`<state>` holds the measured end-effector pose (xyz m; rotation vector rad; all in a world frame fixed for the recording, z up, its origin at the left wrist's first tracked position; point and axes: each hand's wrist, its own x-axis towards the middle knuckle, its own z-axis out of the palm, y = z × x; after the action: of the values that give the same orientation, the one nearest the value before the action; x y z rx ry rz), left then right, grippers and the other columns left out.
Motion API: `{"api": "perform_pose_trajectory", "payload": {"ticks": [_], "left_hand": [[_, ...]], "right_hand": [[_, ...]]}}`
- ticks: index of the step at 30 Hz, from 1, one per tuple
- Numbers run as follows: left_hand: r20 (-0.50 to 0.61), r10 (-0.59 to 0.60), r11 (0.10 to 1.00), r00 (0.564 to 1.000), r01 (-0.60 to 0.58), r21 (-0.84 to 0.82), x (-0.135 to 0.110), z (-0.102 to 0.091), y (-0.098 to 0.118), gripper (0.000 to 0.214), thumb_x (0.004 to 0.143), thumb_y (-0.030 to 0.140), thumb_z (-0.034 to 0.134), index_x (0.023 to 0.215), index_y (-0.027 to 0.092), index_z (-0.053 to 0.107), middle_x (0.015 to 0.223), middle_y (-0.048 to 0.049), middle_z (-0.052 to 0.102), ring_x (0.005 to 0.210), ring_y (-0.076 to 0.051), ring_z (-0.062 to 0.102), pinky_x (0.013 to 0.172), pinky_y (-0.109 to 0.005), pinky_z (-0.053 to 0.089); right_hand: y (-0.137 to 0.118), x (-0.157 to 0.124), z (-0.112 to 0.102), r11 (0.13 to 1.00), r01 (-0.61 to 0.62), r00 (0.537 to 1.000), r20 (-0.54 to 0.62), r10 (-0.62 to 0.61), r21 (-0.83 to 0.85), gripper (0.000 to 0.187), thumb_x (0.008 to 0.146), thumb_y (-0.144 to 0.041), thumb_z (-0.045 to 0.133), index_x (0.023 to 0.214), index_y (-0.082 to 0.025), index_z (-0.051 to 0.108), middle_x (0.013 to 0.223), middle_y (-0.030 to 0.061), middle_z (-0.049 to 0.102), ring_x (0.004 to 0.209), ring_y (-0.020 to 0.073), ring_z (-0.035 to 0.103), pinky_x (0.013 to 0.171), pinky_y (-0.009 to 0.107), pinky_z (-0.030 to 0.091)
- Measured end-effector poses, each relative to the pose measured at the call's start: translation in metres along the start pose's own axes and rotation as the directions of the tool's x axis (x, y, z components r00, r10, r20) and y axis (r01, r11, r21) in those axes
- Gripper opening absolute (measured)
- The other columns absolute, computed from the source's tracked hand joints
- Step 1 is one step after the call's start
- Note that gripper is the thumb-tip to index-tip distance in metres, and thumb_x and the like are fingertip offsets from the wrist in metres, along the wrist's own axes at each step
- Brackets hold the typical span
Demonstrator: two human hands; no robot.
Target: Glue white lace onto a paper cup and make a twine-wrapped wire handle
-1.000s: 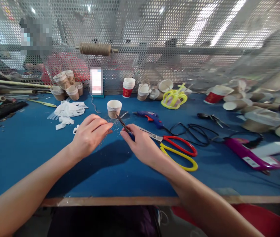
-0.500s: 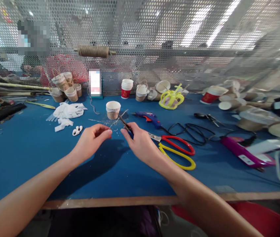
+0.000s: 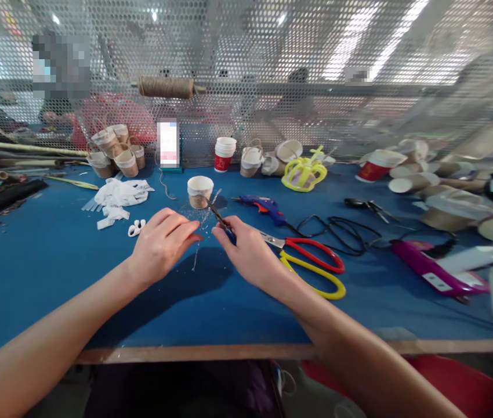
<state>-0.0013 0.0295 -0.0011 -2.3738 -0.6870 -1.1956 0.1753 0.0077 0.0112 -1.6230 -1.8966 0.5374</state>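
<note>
My left hand [image 3: 166,241] is closed, thumb and fingertips brought together. A thin whitish strand [image 3: 195,258] hangs just under those fingertips. My right hand [image 3: 244,247] is wrapped round a small dark-bladed tool [image 3: 216,212] with a blue handle; its exact kind is hard to make out. The tool's tip points toward a small brown cup [image 3: 198,199] with a white fabric rim, upright beyond my hands. Pale strands and crumbs litter the table between the cup and my fingers. Large scissors [image 3: 311,247] with red and yellow handles lie beside my right wrist.
A blue glue gun [image 3: 261,206] with a black cord lies right of the cup. White fabric scraps [image 3: 120,194] lie left. Along the mesh stand finished small cups [image 3: 116,148], red paper cups [image 3: 224,155] and a yellow wire crown [image 3: 303,174]. A purple power strip [image 3: 429,267] sits right.
My left hand has turned so its back faces up more, and its fingertips have moved slightly right. A strand now hangs below them. My right hand has barely moved.
</note>
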Motion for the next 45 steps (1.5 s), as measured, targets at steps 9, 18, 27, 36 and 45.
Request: {"api": "perform_pose_trajectory", "payload": {"ticks": [9, 18, 27, 36, 45], "left_hand": [[-0.075, 0.061, 0.984, 0.995, -0.048, 0.169, 0.000, 0.007, -0.001, 0.010, 0.077, 0.019, 0.062, 0.086, 0.017, 0.061, 0.072, -0.0032, 0.066, 0.068, -0.016, 0.051, 0.059, -0.030, 0.039], [-0.114, 0.162, 0.973, 0.980, -0.139, 0.187, 0.002, -0.003, -0.009, 0.011, 0.077, 0.013, 0.061, 0.085, 0.021, 0.062, 0.069, 0.0006, 0.068, 0.067, -0.015, 0.051, 0.060, -0.030, 0.035], [-0.100, 0.197, 0.962, 0.975, -0.172, 0.213, 0.005, -0.006, -0.011, 0.010, 0.076, 0.012, 0.062, 0.082, 0.020, 0.062, 0.069, 0.0013, 0.069, 0.068, -0.016, 0.051, 0.060, -0.032, 0.034], [-0.081, 0.203, 0.962, 0.976, -0.183, 0.202, 0.003, -0.007, -0.013, 0.011, 0.077, 0.011, 0.060, 0.082, 0.021, 0.062, 0.069, 0.0009, 0.068, 0.069, -0.016, 0.051, 0.061, -0.031, 0.034], [-0.129, 0.099, 0.969, 0.987, -0.066, 0.237, 0.002, -0.004, -0.009, 0.009, 0.073, 0.020, 0.066, 0.082, 0.019, 0.062, 0.075, -0.0037, 0.066, 0.074, -0.018, 0.051, 0.064, -0.032, 0.036]], "right_hand": [[0.000, -0.002, 0.000, 1.000, 0.014, 0.996, 0.085, -0.017, 0.027, 0.022, 0.087, -0.035, 0.041, 0.087, -0.016, 0.052, 0.073, 0.0054, 0.061, 0.066, 0.0173, 0.056, 0.059, 0.027, 0.037], [-0.003, -0.007, -0.010, 0.989, -0.005, 0.952, 0.305, -0.040, 0.145, 0.023, 0.087, -0.037, 0.040, 0.083, -0.017, 0.049, 0.071, 0.0025, 0.059, 0.058, 0.0124, 0.054, 0.056, 0.025, 0.039], [-0.005, -0.008, -0.011, 0.992, -0.016, 0.938, 0.344, -0.027, 0.122, 0.024, 0.088, -0.039, 0.037, 0.079, -0.018, 0.047, 0.068, 0.0020, 0.059, 0.055, 0.0120, 0.054, 0.054, 0.025, 0.039], [-0.005, -0.009, -0.011, 0.996, -0.009, 0.936, 0.352, -0.025, 0.094, 0.023, 0.088, -0.037, 0.040, 0.080, -0.017, 0.049, 0.067, 0.0018, 0.059, 0.059, 0.0127, 0.054, 0.058, 0.025, 0.038], [-0.008, -0.009, -0.007, 1.000, -0.015, 0.964, 0.264, 0.007, 0.027, 0.022, 0.088, -0.035, 0.039, 0.076, -0.018, 0.046, 0.068, 0.0026, 0.057, 0.060, 0.0138, 0.051, 0.056, 0.025, 0.034]]}}
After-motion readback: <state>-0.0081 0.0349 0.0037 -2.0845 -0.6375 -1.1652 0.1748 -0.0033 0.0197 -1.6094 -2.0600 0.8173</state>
